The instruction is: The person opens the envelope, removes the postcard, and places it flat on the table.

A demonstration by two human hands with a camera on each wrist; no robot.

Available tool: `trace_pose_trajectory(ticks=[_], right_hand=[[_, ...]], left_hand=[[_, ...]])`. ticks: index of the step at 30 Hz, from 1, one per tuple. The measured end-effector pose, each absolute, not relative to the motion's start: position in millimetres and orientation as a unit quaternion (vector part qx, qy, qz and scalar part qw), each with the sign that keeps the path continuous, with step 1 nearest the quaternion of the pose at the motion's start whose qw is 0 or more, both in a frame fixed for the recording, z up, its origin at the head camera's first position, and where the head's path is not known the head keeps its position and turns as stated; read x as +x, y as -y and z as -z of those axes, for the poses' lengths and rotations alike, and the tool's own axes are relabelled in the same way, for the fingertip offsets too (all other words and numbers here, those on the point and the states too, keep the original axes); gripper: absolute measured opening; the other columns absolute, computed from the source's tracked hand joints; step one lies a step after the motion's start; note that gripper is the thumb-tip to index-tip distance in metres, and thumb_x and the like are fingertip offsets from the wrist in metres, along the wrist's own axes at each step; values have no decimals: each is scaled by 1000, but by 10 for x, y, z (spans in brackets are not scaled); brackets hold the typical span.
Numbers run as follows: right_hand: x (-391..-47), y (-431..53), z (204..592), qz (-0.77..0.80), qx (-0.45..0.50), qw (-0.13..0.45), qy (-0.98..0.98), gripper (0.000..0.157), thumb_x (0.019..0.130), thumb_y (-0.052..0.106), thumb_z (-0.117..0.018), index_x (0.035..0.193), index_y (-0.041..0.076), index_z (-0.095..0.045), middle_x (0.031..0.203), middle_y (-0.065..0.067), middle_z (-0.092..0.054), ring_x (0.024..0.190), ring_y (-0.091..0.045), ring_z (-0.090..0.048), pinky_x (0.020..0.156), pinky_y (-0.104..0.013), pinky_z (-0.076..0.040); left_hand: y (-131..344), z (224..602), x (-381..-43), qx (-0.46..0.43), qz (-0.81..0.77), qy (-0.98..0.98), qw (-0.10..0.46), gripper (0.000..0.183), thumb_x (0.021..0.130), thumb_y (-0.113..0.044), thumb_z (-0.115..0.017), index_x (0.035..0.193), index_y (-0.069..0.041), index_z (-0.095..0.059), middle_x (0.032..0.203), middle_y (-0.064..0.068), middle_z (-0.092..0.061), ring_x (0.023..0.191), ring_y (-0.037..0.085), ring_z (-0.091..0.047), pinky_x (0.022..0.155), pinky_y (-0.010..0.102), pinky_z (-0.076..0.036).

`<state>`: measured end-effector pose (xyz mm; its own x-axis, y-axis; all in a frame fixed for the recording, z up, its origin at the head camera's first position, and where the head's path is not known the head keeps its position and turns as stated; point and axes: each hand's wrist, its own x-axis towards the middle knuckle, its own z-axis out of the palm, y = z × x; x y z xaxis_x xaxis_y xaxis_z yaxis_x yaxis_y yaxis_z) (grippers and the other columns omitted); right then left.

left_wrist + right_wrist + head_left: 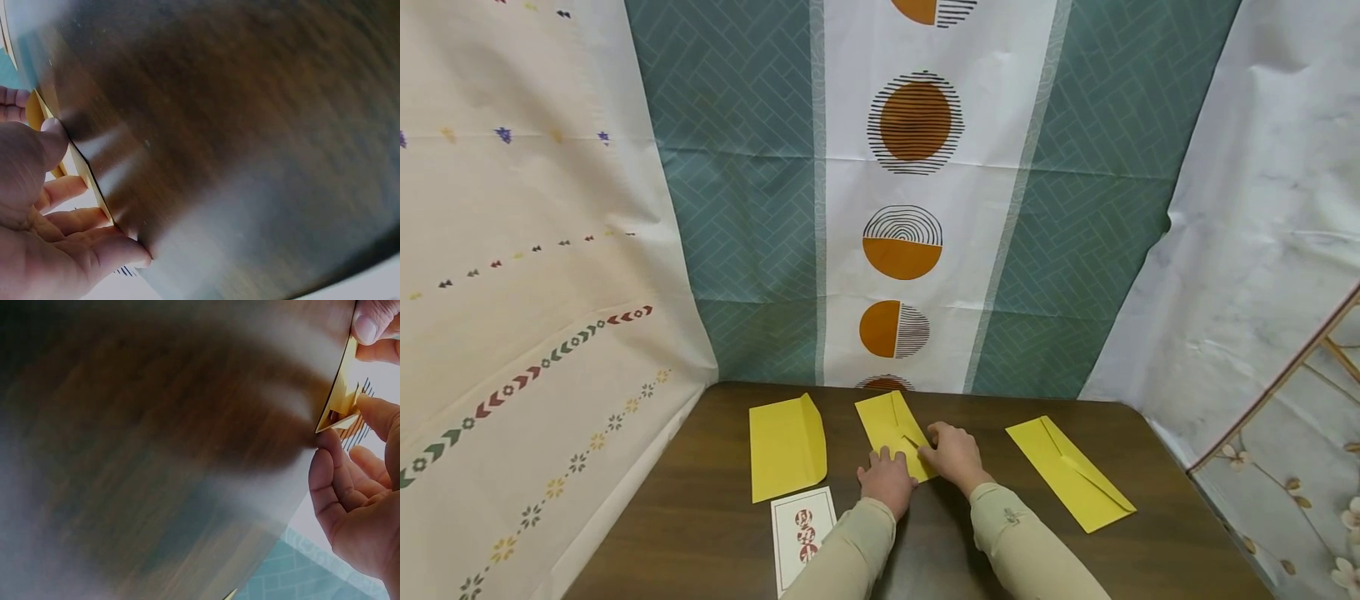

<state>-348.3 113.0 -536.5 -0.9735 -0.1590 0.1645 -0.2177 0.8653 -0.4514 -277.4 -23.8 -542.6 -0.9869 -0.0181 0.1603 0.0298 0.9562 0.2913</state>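
A yellow envelope [882, 422] lies at the middle back of the table, its flap partly lifted on the right side. My left hand [887, 482] rests on its near end, fingers straight and spread; in the left wrist view the fingertips press along the paper [94, 187]. From the right, my right hand [957, 456] pinches the envelope's flap edge. Seen in the right wrist view, its thumb sits at the raised flap [347, 394] and the curled fingers [325, 465] are at the envelope's corner.
Left of the hands lies another yellow envelope [782, 454] with its flap unfolded. Just below it is a white card [788, 533] with red round designs, partly covered by the left sleeve. A third yellow envelope [1071, 479] lies at the right of the dark wooden table [685, 517]. Patterned cloths [737, 208] hang behind.
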Motion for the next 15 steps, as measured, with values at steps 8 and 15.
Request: trace_pose_trajectory(ticks=[8,15], right_hand=[[-3482,-1141,5361,-242,95,58,964,46,92,30,-83,128,2,-73,106,-11,-81,95,-32,-76,88,-52,-61],[-3527,-1154,5397,-245,95,58,963,47,92,31,-83,128,4,-73,106,-10,-80,95,-31,-75,89,-51,-61]], left_hand=[[241,5422,-2772,-2,144,986,80,44,93,-37,-82,120,-4,-71,129,20,-65,122,41,-61,98,65,-54],[275,5452,-2718,-8,148,988,49,48,100,-39,-74,135,-7,-67,150,20,-58,143,43,-52,108,82,-41]])
